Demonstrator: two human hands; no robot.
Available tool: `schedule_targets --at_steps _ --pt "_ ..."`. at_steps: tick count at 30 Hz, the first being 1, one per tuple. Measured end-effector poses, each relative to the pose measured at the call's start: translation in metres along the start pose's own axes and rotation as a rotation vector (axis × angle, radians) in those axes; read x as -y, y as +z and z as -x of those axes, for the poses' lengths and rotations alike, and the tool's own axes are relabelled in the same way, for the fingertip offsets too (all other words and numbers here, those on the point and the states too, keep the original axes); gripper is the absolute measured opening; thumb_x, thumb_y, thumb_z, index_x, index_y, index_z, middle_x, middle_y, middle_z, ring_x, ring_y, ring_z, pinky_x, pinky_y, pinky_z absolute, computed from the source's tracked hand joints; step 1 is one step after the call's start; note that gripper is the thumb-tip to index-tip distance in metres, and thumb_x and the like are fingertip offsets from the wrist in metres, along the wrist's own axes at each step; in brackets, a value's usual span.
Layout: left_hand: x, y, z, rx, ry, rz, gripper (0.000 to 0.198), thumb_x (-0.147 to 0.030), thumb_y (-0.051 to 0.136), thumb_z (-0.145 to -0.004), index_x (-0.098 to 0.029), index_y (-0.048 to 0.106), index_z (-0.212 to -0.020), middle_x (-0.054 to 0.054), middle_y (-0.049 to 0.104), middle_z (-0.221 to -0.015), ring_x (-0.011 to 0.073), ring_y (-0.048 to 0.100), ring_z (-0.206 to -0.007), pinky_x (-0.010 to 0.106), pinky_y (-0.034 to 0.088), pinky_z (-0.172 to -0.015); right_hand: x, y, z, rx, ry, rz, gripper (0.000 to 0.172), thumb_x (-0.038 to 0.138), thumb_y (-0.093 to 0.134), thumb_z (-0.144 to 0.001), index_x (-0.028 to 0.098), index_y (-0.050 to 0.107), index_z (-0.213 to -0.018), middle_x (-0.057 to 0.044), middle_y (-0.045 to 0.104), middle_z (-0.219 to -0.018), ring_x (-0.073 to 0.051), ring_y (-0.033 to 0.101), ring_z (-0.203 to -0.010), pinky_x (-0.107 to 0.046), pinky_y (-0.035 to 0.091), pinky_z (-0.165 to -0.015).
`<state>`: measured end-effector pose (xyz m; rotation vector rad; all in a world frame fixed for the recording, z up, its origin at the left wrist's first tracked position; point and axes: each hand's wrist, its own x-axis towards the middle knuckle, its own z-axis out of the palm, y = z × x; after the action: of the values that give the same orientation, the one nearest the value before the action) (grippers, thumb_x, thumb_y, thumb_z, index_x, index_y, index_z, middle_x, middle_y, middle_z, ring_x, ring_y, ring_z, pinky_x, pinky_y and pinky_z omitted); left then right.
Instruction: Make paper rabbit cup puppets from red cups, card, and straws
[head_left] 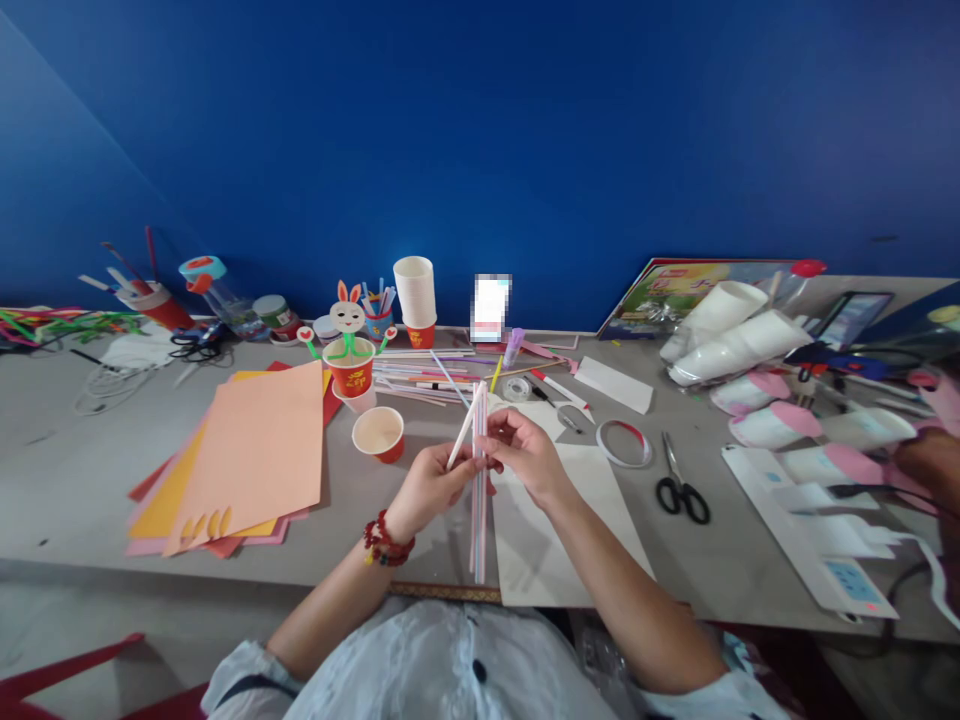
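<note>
The left hand [435, 488], with a red beaded bracelet [387, 541] at its wrist, is mostly closed, its thumb and fingers pinching a bundle of straws [480, 545] that stands lengthwise in front of the person, just beyond the near edge of the table [337, 545]. A white stick [463, 432] slants up and right out of the same hand, its upper end meeting the bundle. The right hand [529, 455] is half curled, thumb and fingertips against the right side of the bundle; whether they grip it or only touch it, I cannot tell. Below the right forearm lies a large white sheet [600, 490], with scissors [681, 488] to its right and a roll of tape [624, 444] by its far right corner. Left of the hands is a paper cup [379, 436], and just beyond it a red cup bearing a rabbit figure [346, 320] with green arms. Farther left, sheets of colored paper [262, 440] overlap in a pile, a peach one on top. More loose straws [420, 368] lie across the far middle, in front of a tall stack of cups [415, 290]. On the far right are wrapped white cups [739, 345], and nearer on that side a white power strip [772, 520].
</note>
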<state>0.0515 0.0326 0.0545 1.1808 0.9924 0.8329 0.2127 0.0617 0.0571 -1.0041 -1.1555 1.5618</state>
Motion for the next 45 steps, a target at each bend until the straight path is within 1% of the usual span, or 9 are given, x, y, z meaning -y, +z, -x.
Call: schedule_targets --at_steps 4,7,10,17,23,28,32,40,45 --pt "0.003 0.000 0.000 0.008 -0.016 -0.006 0.042 -0.052 0.065 -0.083 -0.011 0.070 -0.091 0.007 0.073 -0.068 0.0031 0.031 -0.038 0.018 0.019 -0.037 0.010 -0.004 -0.007 0.013 0.002 0.014 0.031 0.041 0.082 -0.070 0.020 0.063 -0.084 0.005 0.059 -0.067 -0.007 0.052 -0.046 -0.020 0.039 -0.042" --pt "0.004 0.001 0.001 0.030 -0.038 -0.005 0.038 -0.049 0.066 -0.082 -0.012 0.068 -0.086 0.008 0.075 -0.070 0.0032 0.031 -0.038 0.018 0.020 -0.038 0.021 -0.009 -0.017 -0.008 0.016 0.033 0.031 0.044 0.079 -0.072 0.019 0.068 -0.086 0.005 0.057 -0.060 -0.007 0.049 -0.043 -0.019 0.036 -0.039" --pt "0.004 0.002 0.002 0.038 -0.054 0.006 0.037 -0.049 0.066 -0.081 -0.012 0.068 -0.085 0.008 0.075 -0.071 0.0030 0.030 -0.038 0.019 0.020 -0.038 0.030 -0.013 -0.024 0.007 0.031 0.035 0.032 0.045 0.081 -0.069 0.018 0.071 -0.083 0.005 0.055 -0.056 -0.006 0.047 -0.043 -0.018 0.035 -0.038" --pt "0.004 -0.001 0.003 0.030 -0.065 -0.009 0.037 -0.050 0.067 -0.081 -0.013 0.066 -0.085 0.007 0.075 -0.073 0.0025 0.029 -0.037 0.019 0.018 -0.037 0.033 -0.015 -0.033 0.065 0.012 0.046 0.029 0.043 0.080 -0.072 0.016 0.076 -0.082 0.003 0.058 -0.056 -0.006 0.048 -0.045 -0.018 0.035 -0.040" --pt "0.005 -0.001 0.004 0.033 -0.083 -0.015 0.039 -0.051 0.068 -0.079 -0.012 0.066 -0.084 0.009 0.076 -0.075 0.0021 0.029 -0.037 0.019 0.018 -0.037 0.041 -0.015 -0.038 0.056 -0.012 0.030 0.028 0.043 0.081 -0.070 0.017 0.076 -0.079 0.002 0.060 -0.058 -0.006 0.047 -0.044 -0.019 0.035 -0.040" --pt "0.004 0.000 0.006 0.066 -0.094 -0.032 0.040 -0.051 0.068 -0.079 -0.012 0.067 -0.084 0.010 0.076 -0.077 0.0019 0.029 -0.037 0.019 0.018 -0.037 0.048 -0.017 -0.043 0.053 -0.025 0.039 0.027 0.043 0.080 -0.072 0.018 0.074 -0.078 0.002 0.061 -0.062 -0.006 0.048 -0.046 -0.020 0.036 -0.041" --pt "0.005 0.000 0.008 0.098 -0.094 -0.031 0.041 -0.052 0.067 -0.080 -0.011 0.068 -0.085 0.010 0.076 -0.078 0.0018 0.029 -0.038 0.019 0.019 -0.037 0.052 -0.019 -0.047 0.034 -0.073 0.035 0.024 0.043 0.079 -0.073 0.019 0.074 -0.077 0.002 0.062 -0.064 -0.006 0.047 -0.046 -0.021 0.035 -0.041" --pt "0.006 0.003 0.008 0.097 -0.109 -0.034 0.045 -0.055 0.067 -0.078 -0.011 0.069 -0.085 0.010 0.076 -0.078 0.0018 0.029 -0.037 0.020 0.019 -0.037 0.054 -0.023 -0.054 0.018 -0.101 0.083 0.027 0.045 0.079 -0.074 0.019 0.073 -0.079 0.002 0.060 -0.061 -0.006 0.047 -0.046 -0.021 0.036 -0.041" --pt "0.006 0.002 0.007 0.096 -0.101 -0.023 0.044 -0.054 0.067 -0.079 -0.011 0.068 -0.085 0.011 0.076 -0.079 0.0017 0.029 -0.037 0.020 0.018 -0.036 0.058 -0.022 -0.057 -0.028 -0.112 0.075 0.028 0.047 0.080 -0.073 0.020 0.073 -0.077 0.002 0.060 -0.062 -0.006 0.047 -0.046 -0.021 0.035 -0.041"
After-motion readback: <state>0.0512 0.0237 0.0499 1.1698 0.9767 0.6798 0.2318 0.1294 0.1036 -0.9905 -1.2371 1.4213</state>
